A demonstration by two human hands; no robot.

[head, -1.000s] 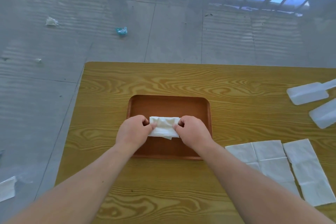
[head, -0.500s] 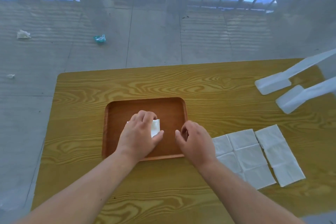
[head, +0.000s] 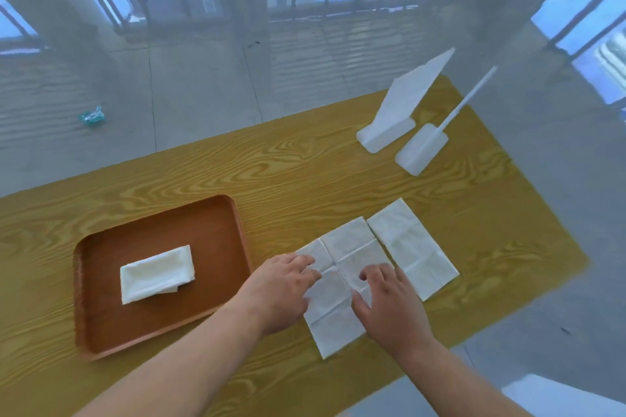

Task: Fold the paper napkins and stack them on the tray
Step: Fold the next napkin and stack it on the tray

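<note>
A folded white napkin (head: 156,273) lies in the middle of the brown wooden tray (head: 101,332) at the left. To the right of the tray an unfolded white napkin (head: 345,247) lies flat on the table. My left hand (head: 281,288) rests on its left part with fingers spread. My right hand (head: 386,301) presses flat on its right part, fingers apart. A second flat napkin (head: 411,245) lies just to the right, untouched.
The wood-grain table (head: 305,173) ends close on the right and near side. Two white plastic stands (head: 389,132) (head: 421,152) sit at the far right of the table. Grey floor with a bit of teal litter (head: 90,116) lies beyond.
Both hands left the folded napkin on the tray and moved right onto the unfolded napkin. My view swung to the right, so the tray now sits at the left.
</note>
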